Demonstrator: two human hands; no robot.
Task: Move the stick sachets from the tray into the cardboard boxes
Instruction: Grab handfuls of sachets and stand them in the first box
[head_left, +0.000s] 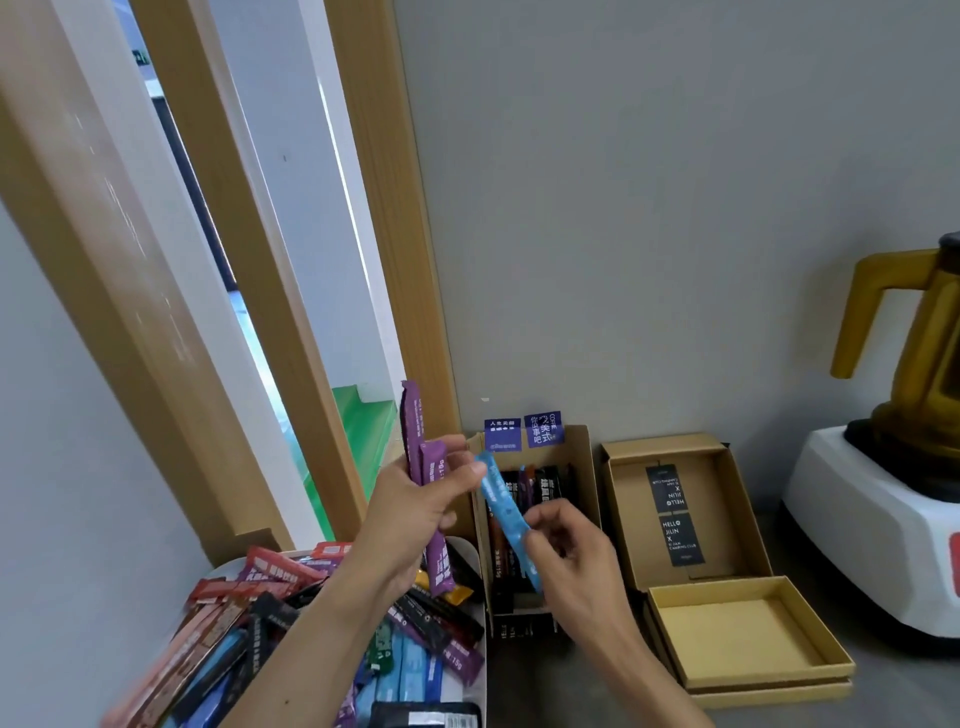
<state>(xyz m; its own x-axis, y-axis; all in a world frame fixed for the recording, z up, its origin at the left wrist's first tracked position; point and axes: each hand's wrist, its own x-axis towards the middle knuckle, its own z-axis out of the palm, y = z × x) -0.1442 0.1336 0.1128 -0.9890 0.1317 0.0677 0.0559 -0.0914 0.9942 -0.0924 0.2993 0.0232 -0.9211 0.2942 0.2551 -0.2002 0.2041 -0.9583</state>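
Two purple stick sachets (428, 470) are gripped upright in the left hand (415, 514), above the white tray (482, 670) where mixed sachets (249, 623) are heaped. A blue sachet (503, 512) is pinched by the right hand (576, 553) over the open cardboard box (586, 467), which is partly filled with sachets.

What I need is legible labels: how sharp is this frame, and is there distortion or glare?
Head view: sachets in the tray smear at the lower left; the blue sachet in the right hand is blurred, print unreadable; the black label in the open box reads; the wide angle tilts and bows the wooden frame; light even, no glare on labels.
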